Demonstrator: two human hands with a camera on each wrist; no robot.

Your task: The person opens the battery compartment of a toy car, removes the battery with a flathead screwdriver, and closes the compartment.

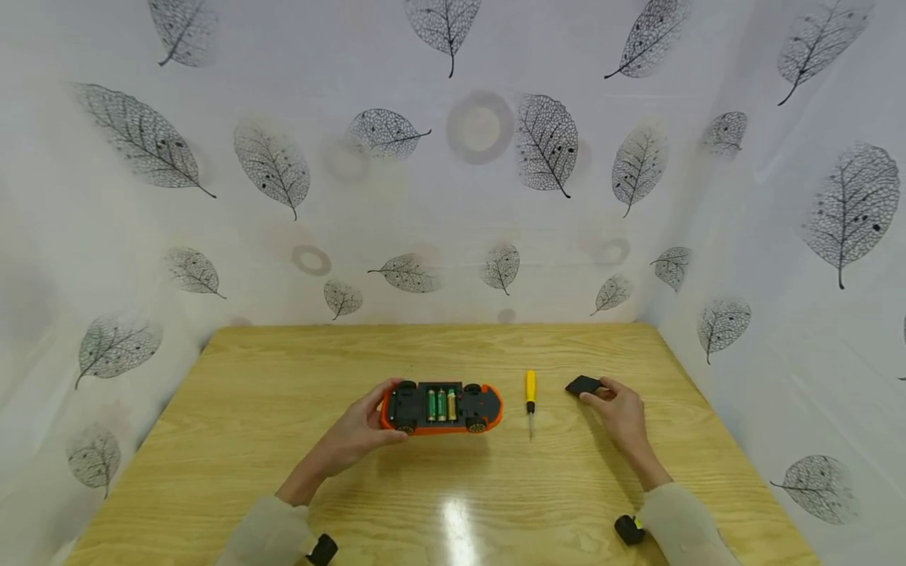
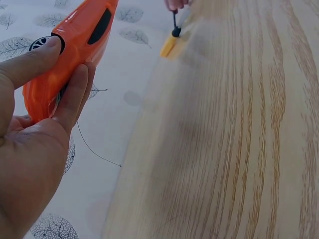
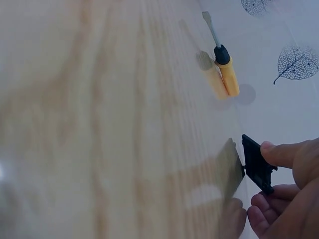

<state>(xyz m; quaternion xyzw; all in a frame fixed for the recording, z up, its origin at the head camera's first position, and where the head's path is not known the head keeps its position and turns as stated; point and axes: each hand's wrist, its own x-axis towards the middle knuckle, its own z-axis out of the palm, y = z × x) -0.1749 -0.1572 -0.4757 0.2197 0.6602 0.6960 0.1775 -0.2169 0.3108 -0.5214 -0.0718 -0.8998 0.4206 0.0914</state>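
An orange toy car (image 1: 481, 428) is held by its rear end in my left hand (image 1: 361, 431), its black underside facing me. Several green and gold batteries (image 1: 442, 405) lie side by side in the uncovered compartment. In the left wrist view, the thumb presses near a wheel of the car (image 2: 75, 64) and the fingers support its other side. My right hand (image 1: 621, 413) pinches a thin black battery cover (image 1: 583, 385) between thumb and fingers. The right wrist view shows this cover (image 3: 256, 164) tilted on edge, close over the table.
A screwdriver (image 1: 531, 387) with a yellow handle lies on the wooden table (image 1: 297, 369) between the hands, its tip toward me. A white leaf-printed sheet (image 1: 396, 204) rises behind the table and along both sides.
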